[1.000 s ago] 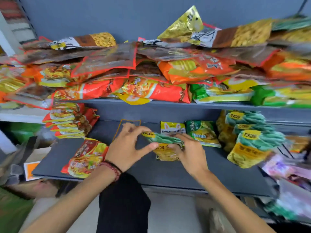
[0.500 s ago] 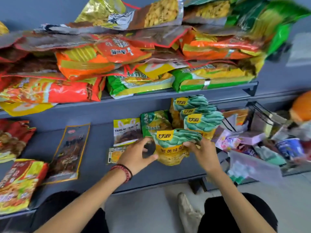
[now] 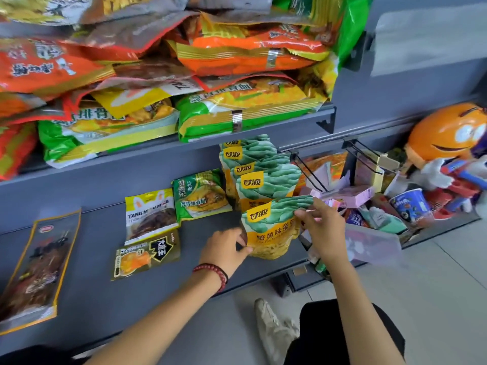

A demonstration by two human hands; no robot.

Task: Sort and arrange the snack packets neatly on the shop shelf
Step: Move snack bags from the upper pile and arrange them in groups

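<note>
On the lower shelf (image 3: 92, 259): the front packet (image 3: 271, 227) stands upright at the head of the green-and-yellow row (image 3: 261, 177), label facing out, right up against the one behind.
Left hand (image 3: 226, 248): thumb and fingers pinch the packet's lower left edge. It looks like it's pinning the base so the pouch can't slide forward.
Right hand (image 3: 324, 230): it nips the top right corner, likely steadying the pouch and squaring it with the row.
Row: all one brand, stepped one behind another so every logo shows. That looks like the sorting logic.
Flat packets (image 3: 150, 217): face up just to the left, different brands, apparently awaiting their own spot.
Upper shelf heap (image 3: 237, 61): jumbled and overlapping, not yet sorted.
Risk: a soft pouch may topple on release, so ease off gently.
</note>
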